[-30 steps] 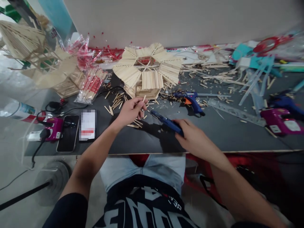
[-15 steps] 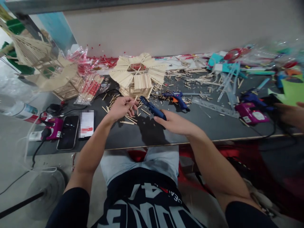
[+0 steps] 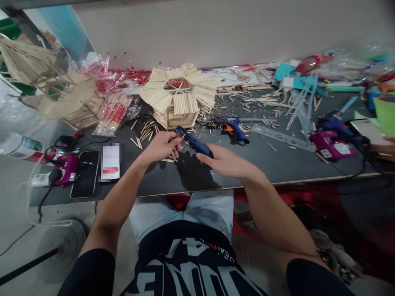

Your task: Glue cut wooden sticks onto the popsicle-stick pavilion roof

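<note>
My left hand [image 3: 162, 146] is closed in a pinch over the near middle of the table, right at the jaws of the blue-handled pliers [image 3: 196, 142]. Between its fingertips is a thin wooden stick, now mostly hidden by the fingers and the tool. My right hand [image 3: 226, 159] is wrapped round the pliers' handles, the jaws pointing away to the left. Loose short sticks [image 3: 148, 132] lie around and under my left hand. Just behind stands a model built of wooden sticks [image 3: 185, 105], with flared roof panels around a six-sided opening.
A blue glue gun [image 3: 233, 127] and a clear ruler [image 3: 282, 137] lie to the right. Two phones [image 3: 84, 174] and a purple power adapter [image 3: 68, 169] sit at the left. Another stick model [image 3: 80, 107] stands at the far left. Another person's hand [image 3: 382, 151] shows at the right edge.
My left hand and the pliers' jaws have come together, and the stick seen between my fingers is now mostly hidden. The view has shifted slightly. The other person's hand has moved lower at right.
</note>
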Available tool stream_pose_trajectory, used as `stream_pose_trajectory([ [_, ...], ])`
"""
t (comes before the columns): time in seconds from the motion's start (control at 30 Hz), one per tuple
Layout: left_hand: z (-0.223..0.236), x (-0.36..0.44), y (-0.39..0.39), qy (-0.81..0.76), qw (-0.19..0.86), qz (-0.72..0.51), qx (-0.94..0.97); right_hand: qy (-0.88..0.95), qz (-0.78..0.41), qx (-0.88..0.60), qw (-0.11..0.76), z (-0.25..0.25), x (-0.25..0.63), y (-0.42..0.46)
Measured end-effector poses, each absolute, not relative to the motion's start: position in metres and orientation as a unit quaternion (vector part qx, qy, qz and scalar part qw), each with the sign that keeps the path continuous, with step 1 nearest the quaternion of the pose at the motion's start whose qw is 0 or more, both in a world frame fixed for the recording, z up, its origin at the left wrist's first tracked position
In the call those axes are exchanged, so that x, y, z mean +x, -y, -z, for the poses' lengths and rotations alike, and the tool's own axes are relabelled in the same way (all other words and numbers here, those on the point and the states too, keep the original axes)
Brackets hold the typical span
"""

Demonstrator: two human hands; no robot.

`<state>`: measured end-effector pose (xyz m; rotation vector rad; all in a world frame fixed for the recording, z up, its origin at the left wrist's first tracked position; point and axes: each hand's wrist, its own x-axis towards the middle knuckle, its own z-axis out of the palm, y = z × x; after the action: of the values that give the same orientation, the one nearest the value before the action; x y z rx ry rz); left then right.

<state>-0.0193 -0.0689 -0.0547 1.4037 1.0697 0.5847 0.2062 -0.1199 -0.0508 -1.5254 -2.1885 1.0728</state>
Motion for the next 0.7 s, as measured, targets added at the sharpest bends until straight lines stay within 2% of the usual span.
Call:
stream_pose_trajectory([
  [0.43,0.054,-0.021,0.071,-0.455,0.612,-0.240,0.601,0.760,-0.334,-0.529,0.174,0.055,0.204,0.131],
  [0.7,0.057,-0.020,0.069,-0.466,0.609,-0.244,0.594,0.761,-0.321,-0.542,0.159,0.058,0.199,0.132],
])
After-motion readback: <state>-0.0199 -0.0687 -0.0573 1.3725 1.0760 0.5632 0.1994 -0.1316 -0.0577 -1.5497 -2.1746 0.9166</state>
